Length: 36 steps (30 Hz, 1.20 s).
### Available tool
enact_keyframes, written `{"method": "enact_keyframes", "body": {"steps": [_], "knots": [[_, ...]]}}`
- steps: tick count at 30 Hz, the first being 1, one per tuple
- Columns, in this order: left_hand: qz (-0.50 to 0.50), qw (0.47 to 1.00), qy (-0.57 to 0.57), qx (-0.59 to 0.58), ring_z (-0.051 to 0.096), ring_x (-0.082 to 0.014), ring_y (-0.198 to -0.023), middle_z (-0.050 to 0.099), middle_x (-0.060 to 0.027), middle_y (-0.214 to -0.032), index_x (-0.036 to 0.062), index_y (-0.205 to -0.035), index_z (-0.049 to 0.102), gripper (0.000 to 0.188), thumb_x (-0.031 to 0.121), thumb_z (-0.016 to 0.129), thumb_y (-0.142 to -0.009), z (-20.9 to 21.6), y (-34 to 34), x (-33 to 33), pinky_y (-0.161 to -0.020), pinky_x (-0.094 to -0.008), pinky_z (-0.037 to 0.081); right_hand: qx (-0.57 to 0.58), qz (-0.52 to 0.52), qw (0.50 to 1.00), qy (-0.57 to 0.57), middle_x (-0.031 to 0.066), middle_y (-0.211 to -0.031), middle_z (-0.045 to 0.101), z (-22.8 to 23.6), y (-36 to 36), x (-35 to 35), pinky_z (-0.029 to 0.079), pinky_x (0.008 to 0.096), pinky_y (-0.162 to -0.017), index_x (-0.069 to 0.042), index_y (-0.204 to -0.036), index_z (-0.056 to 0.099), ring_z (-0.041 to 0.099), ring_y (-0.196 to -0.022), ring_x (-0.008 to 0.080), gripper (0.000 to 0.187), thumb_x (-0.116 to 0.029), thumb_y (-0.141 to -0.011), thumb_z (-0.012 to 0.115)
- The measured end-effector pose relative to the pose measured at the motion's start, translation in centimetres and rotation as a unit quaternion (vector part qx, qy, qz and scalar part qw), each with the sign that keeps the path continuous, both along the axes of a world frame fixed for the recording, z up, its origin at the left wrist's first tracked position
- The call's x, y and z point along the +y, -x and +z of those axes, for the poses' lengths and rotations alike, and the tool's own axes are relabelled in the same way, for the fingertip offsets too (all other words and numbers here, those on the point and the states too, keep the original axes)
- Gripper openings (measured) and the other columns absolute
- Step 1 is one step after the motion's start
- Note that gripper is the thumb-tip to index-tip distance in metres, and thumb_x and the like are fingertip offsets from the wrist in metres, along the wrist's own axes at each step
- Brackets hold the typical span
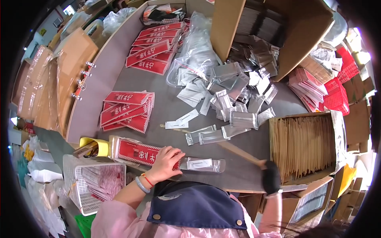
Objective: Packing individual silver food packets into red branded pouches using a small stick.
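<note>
while the left hand [164, 162] lay with its fingers bent over the right end of a red printed sleeve [137, 152] at the near edge of the counter [164, 104], the right hand [270, 176], under a black covering and blurred, had its fingers closed around the near end of a wooden stick [240, 152]; whether the left fingers gripped the sleeve or merely rested on it could not be told. just right of that sleeve, a clear packet with a white packet [199, 164] on it lay outside, so this set seemed unfinished. two fanned piles, a nearer pile of red sleeves [124, 112] and a farther pile of red sleeves [152, 49], lay to the left, perhaps completed sets, though whether they were filled did not show. much appeared to be left: a heap of silvery packets [243, 120] covered the middle, loose white packets [191, 97] spilled by the mouth of a plastic bag [197, 43], and upright sticks packed a cardboard box [281, 127] at the right, with only a little slack at its near end.
</note>
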<state>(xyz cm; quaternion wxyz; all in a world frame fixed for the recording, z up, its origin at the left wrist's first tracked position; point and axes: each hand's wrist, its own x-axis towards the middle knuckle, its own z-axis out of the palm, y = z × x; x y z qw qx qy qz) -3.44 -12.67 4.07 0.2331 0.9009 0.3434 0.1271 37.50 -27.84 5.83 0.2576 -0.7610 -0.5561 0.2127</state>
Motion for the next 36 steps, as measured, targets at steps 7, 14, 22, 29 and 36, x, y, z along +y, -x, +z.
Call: {"method": "enact_keyframes", "body": {"steps": [7, 14, 22, 29, 36], "knots": [[0.012, 0.999, 0.029, -0.040, 0.050, -0.0327, -0.115, 0.060, -0.0078, -0.121, 0.0046, -0.120, 0.064, 0.067, 0.029, 0.087, -0.063, -0.8, -1.3, -0.5, -0.101, -0.0459, 0.040, -0.096, 0.221, 0.971, 0.002, 0.0127, -0.084, 0.064, -3.3, 8.8, 4.2, 0.050, 0.0450, -0.074, -0.015, -0.110, 0.069, 0.062, -0.084, 0.0336, 0.027, -0.015, -0.083, 0.065], [-0.015, 1.000, 0.003, -0.006, 0.050, -0.0288, -0.115, 0.055, -0.0076, -0.124, 0.0028, -0.125, 0.059, 0.070, 0.023, 0.085, -0.063, -0.5, -4.6, -0.9, -0.099, -0.0437, 0.040, 0.078, 0.052, 0.995, -0.015, 0.0156, -0.092, 0.067, -7.4, 10.0, 4.6, 0.051, 0.0448, -0.077, -0.006, -0.093, 0.068, 0.063, -0.085, 0.0376, 0.010, -0.012, -0.084, 0.068], [-0.151, 0.985, -0.040, 0.080, 0.053, -0.0281, -0.099, 0.055, -0.0079, -0.110, 0.0199, -0.102, 0.067, 0.024, 0.023, 0.069, -0.078, 0.2, -5.5, 0.7, -0.083, -0.0417, 0.044, -0.139, 0.258, 0.956, -0.029, 0.0100, -0.111, 0.061, -1.3, 15.0, 8.2, 0.040, 0.0490, -0.089, -0.012, -0.113, 0.059, 0.055, -0.107, 0.0303, 0.064, -0.042, -0.062, 0.084], [-0.032, 0.976, -0.214, -0.016, 0.055, -0.0324, -0.098, 0.057, -0.0117, -0.107, 0.0061, -0.073, 0.060, 0.015, 0.004, 0.066, -0.060, 6.7, -0.4, 10.8, -0.079, -0.0444, 0.049, -0.136, 0.116, 0.982, -0.068, 0.0092, -0.097, 0.061, 0.9, 10.6, 7.5, 0.043, 0.0455, -0.083, -0.010, -0.109, 0.060, 0.058, -0.095, 0.0340, 0.057, -0.032, -0.063, 0.084], [0.237, 0.970, -0.024, 0.049, 0.033, -0.0458, -0.133, 0.041, -0.0208, -0.142, 0.0048, -0.137, 0.049, 0.094, 0.046, 0.088, -0.061, -1.8, -0.8, -0.8, -0.108, -0.0669, 0.024, -0.145, 0.181, 0.972, -0.028, 0.0086, -0.101, 0.061, 1.4, 12.9, 6.9, 0.038, 0.0450, -0.088, -0.010, -0.113, 0.060, 0.057, -0.098, 0.0309, 0.061, -0.039, -0.065, 0.082]]}}
